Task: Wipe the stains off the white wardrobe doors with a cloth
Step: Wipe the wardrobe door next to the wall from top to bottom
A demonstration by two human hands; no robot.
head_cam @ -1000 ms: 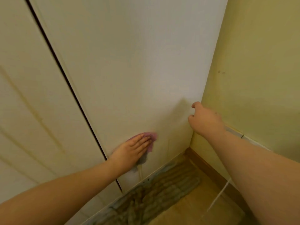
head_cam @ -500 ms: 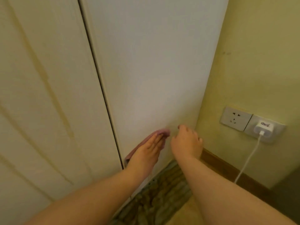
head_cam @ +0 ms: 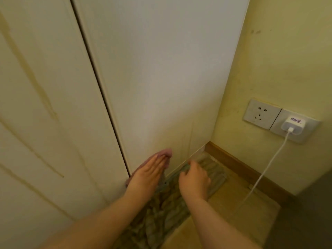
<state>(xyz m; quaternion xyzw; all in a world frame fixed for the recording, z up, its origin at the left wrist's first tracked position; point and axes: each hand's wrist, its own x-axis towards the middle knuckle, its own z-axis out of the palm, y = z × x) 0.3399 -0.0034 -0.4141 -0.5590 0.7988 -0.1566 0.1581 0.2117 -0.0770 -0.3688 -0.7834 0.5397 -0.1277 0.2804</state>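
Observation:
My left hand (head_cam: 150,174) lies flat with straight fingers on a pink cloth (head_cam: 166,152), pressing it against the bottom of the right white wardrobe door (head_cam: 158,78). Faint yellowish vertical streaks (head_cam: 187,141) show on that door just right of the cloth. The left door (head_cam: 45,105) carries long brownish drip marks. My right hand (head_cam: 195,180) hovers with loosely curled fingers over the mat near the door's bottom edge and holds nothing.
A grey-green ribbed mat (head_cam: 170,209) lies on the floor along the wardrobe. On the yellow wall (head_cam: 287,60) at right sit a double socket (head_cam: 261,115) with a white charger (head_cam: 293,125) and its cable (head_cam: 265,169) hanging over the wooden skirting (head_cam: 239,165).
My right hand has come off the door's right edge and dropped low beside the left hand. The view has swung right and down; the cloth stays at the door's bottom.

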